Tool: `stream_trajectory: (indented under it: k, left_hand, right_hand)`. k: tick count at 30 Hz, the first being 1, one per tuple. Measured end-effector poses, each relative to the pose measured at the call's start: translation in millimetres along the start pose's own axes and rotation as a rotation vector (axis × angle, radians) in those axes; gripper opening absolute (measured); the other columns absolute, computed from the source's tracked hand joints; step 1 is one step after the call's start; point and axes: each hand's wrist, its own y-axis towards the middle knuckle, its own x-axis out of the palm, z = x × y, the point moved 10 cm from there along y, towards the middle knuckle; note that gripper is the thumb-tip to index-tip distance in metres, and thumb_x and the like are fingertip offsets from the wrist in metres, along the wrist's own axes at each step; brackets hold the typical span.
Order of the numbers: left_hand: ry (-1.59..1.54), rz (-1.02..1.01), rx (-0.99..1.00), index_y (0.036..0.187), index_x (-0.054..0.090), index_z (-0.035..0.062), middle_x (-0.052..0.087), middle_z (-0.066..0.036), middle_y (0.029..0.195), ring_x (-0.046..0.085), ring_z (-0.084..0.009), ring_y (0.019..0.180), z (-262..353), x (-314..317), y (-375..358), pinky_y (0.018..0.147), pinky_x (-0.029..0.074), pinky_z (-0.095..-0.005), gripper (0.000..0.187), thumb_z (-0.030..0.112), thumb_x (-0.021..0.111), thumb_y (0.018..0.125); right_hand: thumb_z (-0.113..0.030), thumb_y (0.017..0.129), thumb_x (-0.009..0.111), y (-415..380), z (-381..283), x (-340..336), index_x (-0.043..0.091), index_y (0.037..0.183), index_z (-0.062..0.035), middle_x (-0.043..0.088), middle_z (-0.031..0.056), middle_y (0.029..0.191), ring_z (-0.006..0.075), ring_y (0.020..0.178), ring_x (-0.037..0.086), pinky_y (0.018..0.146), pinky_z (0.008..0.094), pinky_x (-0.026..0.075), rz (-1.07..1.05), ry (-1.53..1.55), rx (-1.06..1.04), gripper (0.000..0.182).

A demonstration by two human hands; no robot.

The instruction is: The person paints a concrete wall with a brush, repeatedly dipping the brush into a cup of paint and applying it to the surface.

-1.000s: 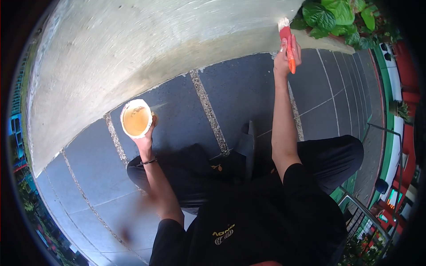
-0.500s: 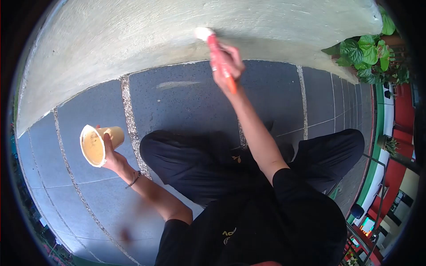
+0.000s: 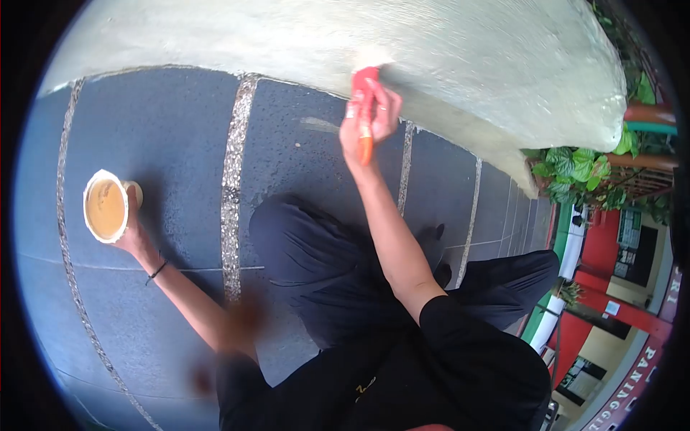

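My right hand (image 3: 371,123) is closed round the handle of a paintbrush (image 3: 365,80) with a red ferrule end and an orange handle tip. Its pale bristles press against the lower part of a cream wall (image 3: 237,39), where they blend with the wall colour. Out to the left, my left hand (image 3: 134,228) grips a pale cup (image 3: 106,207) from the side. The cup is tilted so its open mouth faces me, and tan-coloured residue shows inside.
Grey floor tiles (image 3: 172,179) with pebbled strips (image 3: 233,144) run below the wall. A pale smear (image 3: 320,125) marks one tile. My bent knees (image 3: 302,244) are between my arms. Leafy plants (image 3: 571,169) and a railing (image 3: 643,183) stand beyond the wall's right end.
The brush in my right hand has shifted right along the wall and slightly down. My left hand has carried the cup further left. The whole view has turned as well.
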Motion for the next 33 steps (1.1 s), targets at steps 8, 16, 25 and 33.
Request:
stream_trajectory:
  k: [8, 16, 25, 33]
  left_hand:
    - [0.07, -0.03, -0.007, 0.12, 0.064, 0.0011, 0.07, -0.008, 0.114, 0.066, -0.0181, 0.105, -9, 2, -4, 0.096, 0.05, -0.0331, 0.059, 0.008, 0.089, 0.067]
    - [0.133, -0.037, 0.032, 0.117, 0.066, 0.001, 0.071, -0.008, 0.112, 0.067, -0.019, 0.104, -56, -18, -27, 0.092, 0.051, -0.0323, 0.045, 0.015, 0.083, 0.078]
    - [0.154, -0.113, 0.018, 0.119, 0.064, 0.0012, 0.07, -0.008, 0.113, 0.066, -0.0197, 0.105, -39, 1, -12, 0.095, 0.052, -0.0348, 0.054, 0.01, 0.087, 0.072]
    - [0.159, 0.002, -0.017, 0.121, 0.063, 0.0044, 0.068, -0.007, 0.117, 0.064, -0.0203, 0.11, -42, -10, -15, 0.099, 0.048, -0.0363, 0.064, 0.018, 0.092, 0.066]
  right_hand:
    - [-0.004, 0.089, 0.063, 17, -79, 82, 0.064, 0.108, -0.0006, 0.051, 0.0105, 0.099, 0.0211, 0.089, 0.054, 0.075, 0.0346, 0.047, -0.246, 0.238, -0.192, 0.019]
    - [-0.016, 0.094, 0.063, 28, 117, -159, 0.064, 0.112, 0.0008, 0.047, 0.0135, 0.102, 0.0264, 0.096, 0.055, 0.081, 0.0375, 0.05, 0.028, -0.407, -0.118, 0.025]
    - [0.0, 0.092, 0.059, -71, 19, 71, 0.065, 0.108, -0.0026, 0.044, 0.0112, 0.111, 0.0178, 0.079, 0.056, 0.07, 0.0325, 0.051, -0.446, 0.168, 0.038, 0.018]
    - [0.008, 0.085, 0.063, 13, -27, 80, 0.07, 0.104, -0.0027, 0.048, 0.0109, 0.11, 0.0172, 0.084, 0.057, 0.064, 0.0269, 0.052, -0.512, 0.194, -0.276, 0.023]
